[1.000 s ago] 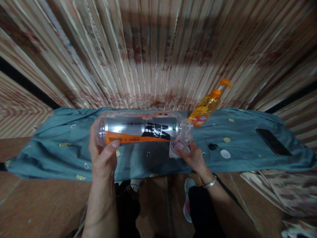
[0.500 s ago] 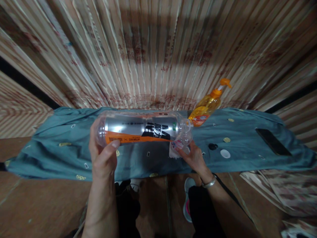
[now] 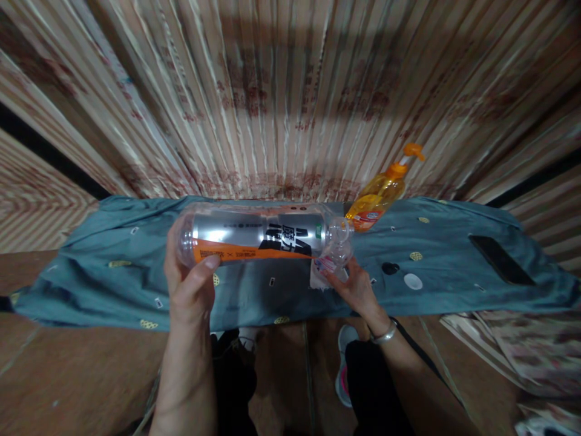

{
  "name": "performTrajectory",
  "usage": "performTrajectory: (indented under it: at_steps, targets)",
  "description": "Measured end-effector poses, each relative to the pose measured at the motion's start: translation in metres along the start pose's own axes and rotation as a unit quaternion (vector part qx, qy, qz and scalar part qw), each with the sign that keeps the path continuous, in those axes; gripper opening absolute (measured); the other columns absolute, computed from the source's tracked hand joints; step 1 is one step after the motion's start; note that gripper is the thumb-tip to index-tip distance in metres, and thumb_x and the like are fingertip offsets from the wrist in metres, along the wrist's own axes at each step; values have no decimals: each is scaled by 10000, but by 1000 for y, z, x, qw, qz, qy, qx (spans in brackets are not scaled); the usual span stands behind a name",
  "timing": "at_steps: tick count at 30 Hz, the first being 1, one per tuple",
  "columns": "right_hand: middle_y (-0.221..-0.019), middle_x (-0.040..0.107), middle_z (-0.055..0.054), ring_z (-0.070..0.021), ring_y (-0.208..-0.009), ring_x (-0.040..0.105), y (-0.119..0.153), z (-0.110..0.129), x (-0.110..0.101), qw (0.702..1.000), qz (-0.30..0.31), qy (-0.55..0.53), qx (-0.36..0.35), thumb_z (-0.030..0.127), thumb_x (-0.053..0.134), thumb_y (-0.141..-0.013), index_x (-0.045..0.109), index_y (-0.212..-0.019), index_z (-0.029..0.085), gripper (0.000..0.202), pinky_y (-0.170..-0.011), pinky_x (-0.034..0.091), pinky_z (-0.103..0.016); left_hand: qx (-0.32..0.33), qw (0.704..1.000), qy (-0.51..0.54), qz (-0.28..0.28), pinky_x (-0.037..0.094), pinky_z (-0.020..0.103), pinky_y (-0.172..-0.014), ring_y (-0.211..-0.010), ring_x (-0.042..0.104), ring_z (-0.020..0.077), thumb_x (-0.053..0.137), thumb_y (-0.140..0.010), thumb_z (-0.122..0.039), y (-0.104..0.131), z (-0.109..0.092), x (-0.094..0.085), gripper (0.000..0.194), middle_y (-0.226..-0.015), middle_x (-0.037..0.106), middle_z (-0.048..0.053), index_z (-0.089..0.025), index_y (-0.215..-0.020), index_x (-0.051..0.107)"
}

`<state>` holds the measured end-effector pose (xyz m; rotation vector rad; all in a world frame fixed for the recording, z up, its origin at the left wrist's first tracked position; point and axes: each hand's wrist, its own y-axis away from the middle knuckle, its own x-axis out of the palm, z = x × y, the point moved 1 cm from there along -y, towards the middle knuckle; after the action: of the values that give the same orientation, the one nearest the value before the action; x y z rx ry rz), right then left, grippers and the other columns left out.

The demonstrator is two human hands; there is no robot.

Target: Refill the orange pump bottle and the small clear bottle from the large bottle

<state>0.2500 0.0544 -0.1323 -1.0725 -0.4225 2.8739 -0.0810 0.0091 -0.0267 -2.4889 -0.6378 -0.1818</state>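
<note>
My left hand [image 3: 189, 275] is closed around the base end of a large clear plastic bottle [image 3: 254, 233] with a silver and orange label. The bottle lies sideways in the air above the cloth, its uncapped neck to the right. My right hand [image 3: 356, 287] is closed on a small clear plastic container [image 3: 329, 264] with a pinkish label. That container sits right at the big bottle's neck, partly overlapped by it. Whether any liquid passes between them I cannot make out. Beyond the neck stands an orange pump bottle [image 3: 376, 197] with yellow-orange liquid.
A teal patterned cloth [image 3: 254, 309] covers the bench or table. On its right side lie a black round cap [image 3: 390, 268], a white disc-shaped lid [image 3: 413, 281] and a dark phone [image 3: 502, 259]. A pleated curtain [image 3: 272, 109] hangs behind.
Almost nothing differs. The large bottle has rolled or tilted very slightly in my left hand, and my right hand stays at its neck.
</note>
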Motion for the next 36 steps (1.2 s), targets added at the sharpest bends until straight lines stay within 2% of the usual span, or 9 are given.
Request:
performTrajectory:
  at_steps: [5, 12, 21, 25, 32, 36]
  targets:
    - [-1085, 840, -191, -392, -983, 823, 0, 1, -1, 1000, 4, -3, 4, 639, 675, -901, 670, -1265, 167, 596, -822, 662, -503, -15, 1000, 15, -12, 264, 678, -1362, -1484, 547, 443, 999, -580, -545, 0, -1, 3, 761, -1408, 712, 66, -325, -1282, 803]
    - [-1083, 832, -202, -414, -995, 821, 0, 3, -3, 1000, 19, -12, 16, 568, 687, -892, 674, -1262, 156, 555, -838, 660, -521, -13, 1000, 16, -3, 294, 661, -1352, -1476, 567, 429, 992, -614, -518, 0, -2, 3, 753, -1406, 722, 68, -326, -1314, 789]
    - [-1061, 828, -209, -420, -959, 816, 0, 0, -1, 1000, 11, -7, 18, 628, 686, -885, 665, -1257, 152, 605, -817, 651, -531, -60, 994, 64, -63, 207, 688, -1374, -1427, 579, 413, 1067, -435, -471, -1, -3, 7, 783, -1313, 749, 34, -342, -1176, 851]
    - [-1072, 822, -208, -424, -988, 814, -1, 0, -1, 1000, 12, -4, 14, 628, 676, -885, 671, -1271, 154, 611, -835, 650, -544, -60, 994, 75, -61, 218, 697, -1367, -1379, 608, 406, 1071, -430, -449, -1, -4, 8, 772, -1258, 753, 41, -331, -1162, 857]
    - [-1133, 831, -210, -420, -1032, 813, 0, -3, -1, 1000, 2, -12, 6, 646, 699, -882, 673, -1288, 156, 637, -867, 652, -538, -59, 996, 53, -50, 251, 682, -1361, -1421, 584, 417, 1053, -472, -498, -1, -3, 6, 800, -1326, 728, 59, -306, -1214, 827]
    - [-1147, 824, -218, -430, -1056, 806, 0, -6, 0, 1000, -3, 1, -1, 652, 698, -894, 688, -1292, 155, 637, -867, 650, -550, -55, 996, 53, -47, 234, 698, -1363, -1404, 590, 416, 1056, -462, -503, -1, -4, 7, 782, -1297, 743, 55, -311, -1188, 839]
